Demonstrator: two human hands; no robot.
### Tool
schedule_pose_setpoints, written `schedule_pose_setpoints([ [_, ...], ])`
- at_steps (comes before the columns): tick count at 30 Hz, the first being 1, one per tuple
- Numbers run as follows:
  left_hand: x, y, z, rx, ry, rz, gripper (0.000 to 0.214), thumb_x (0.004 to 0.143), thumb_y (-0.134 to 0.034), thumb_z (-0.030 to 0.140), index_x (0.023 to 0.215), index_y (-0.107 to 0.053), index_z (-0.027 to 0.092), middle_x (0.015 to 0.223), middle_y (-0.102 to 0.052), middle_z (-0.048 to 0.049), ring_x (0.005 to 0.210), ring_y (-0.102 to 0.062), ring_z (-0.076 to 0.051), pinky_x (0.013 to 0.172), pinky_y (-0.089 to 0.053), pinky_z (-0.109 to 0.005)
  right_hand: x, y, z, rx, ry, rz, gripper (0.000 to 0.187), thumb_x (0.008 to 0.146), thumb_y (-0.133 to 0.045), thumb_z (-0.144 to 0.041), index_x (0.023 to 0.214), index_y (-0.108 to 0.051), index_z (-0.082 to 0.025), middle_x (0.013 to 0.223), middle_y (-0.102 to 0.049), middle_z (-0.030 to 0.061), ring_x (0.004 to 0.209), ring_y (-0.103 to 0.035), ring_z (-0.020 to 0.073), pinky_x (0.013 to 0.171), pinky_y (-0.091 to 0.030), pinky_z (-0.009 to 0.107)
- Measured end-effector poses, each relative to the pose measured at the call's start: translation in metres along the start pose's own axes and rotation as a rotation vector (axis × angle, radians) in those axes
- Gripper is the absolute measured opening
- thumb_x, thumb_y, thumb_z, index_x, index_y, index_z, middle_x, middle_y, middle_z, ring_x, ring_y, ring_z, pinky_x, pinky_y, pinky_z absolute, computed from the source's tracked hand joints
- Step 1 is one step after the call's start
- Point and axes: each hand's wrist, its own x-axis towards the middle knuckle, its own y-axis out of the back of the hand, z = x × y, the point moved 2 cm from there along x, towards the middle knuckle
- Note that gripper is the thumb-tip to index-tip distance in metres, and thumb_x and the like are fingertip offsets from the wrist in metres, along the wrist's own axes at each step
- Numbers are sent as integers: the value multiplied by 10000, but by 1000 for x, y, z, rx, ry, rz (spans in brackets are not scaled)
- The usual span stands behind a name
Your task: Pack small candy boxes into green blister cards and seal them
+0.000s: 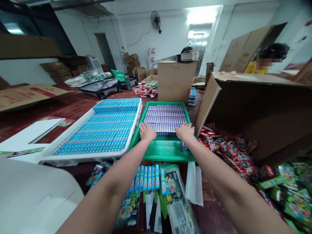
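Note:
A green tray (163, 151) lies ahead of me, filled at its far end with rows of small purple packs (165, 117). My left hand (147, 131) rests on the near edge of those rows at the left, fingers pressed together over the packs. My right hand (185, 131) lies on the same near edge at the right, fingers curled down over the packs. A few loose purple packs (184, 146) stand in the tray below my right hand. The near part of the tray is bare.
A white tray (73, 157) packed with blue packs (107, 130) sits to the left. A tipped cardboard box (255, 107) at right spills red packs (231, 152) and green packs (292, 191). Blue packs (146, 178) and printed cards lie near me. A person sits at far right.

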Motion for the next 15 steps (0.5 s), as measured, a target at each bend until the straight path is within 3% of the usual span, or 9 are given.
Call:
schedule_pose_setpoints([
  [3,3,-16,-1,35,10,2,686,917,-574,349,1508,-419,37,1628,-302,-303,1570,-87,-460,1242,-163,-582,12,-17,-3,-72,12,-2,543,999,-566,-469,1397,-560,-100,1469,-539,215,1399,-459,361,1144,-348,609],
  [5,4,-21,0,66,4,-17,700,922,-532,385,1519,-400,45,1616,-340,-289,1571,-109,-442,1238,-177,-567,13,-25,-2,-95,25,-24,674,1032,-432,-522,1441,-507,8,1492,-496,313,1485,-320,413,1188,-201,635],
  [8,6,-20,3,125,11,-80,702,918,-522,424,1530,-393,106,1628,-341,-244,1540,-233,-428,1215,-246,-543,9,-27,3,-108,40,-84,739,1056,-271,-505,1511,-396,63,1465,-506,356,1448,-361,437,1157,-197,620],
  [11,14,-15,3,198,50,-158,746,924,-514,466,1540,-348,81,1669,-209,-275,1484,-340,-447,1170,-321,-543,6,-21,14,-127,101,-174,679,1059,-252,-437,1588,-284,-13,1452,-537,323,1367,-460,405,1113,-255,564],
  [15,27,-10,-5,306,5,-290,702,942,-464,453,1479,-421,3,1553,-407,-315,1428,-432,-432,1143,-375,-503,1,-6,31,-175,242,-301,608,1043,-321,-340,1633,-239,-216,1414,-608,228,1333,-507,373,1107,-234,568],
])
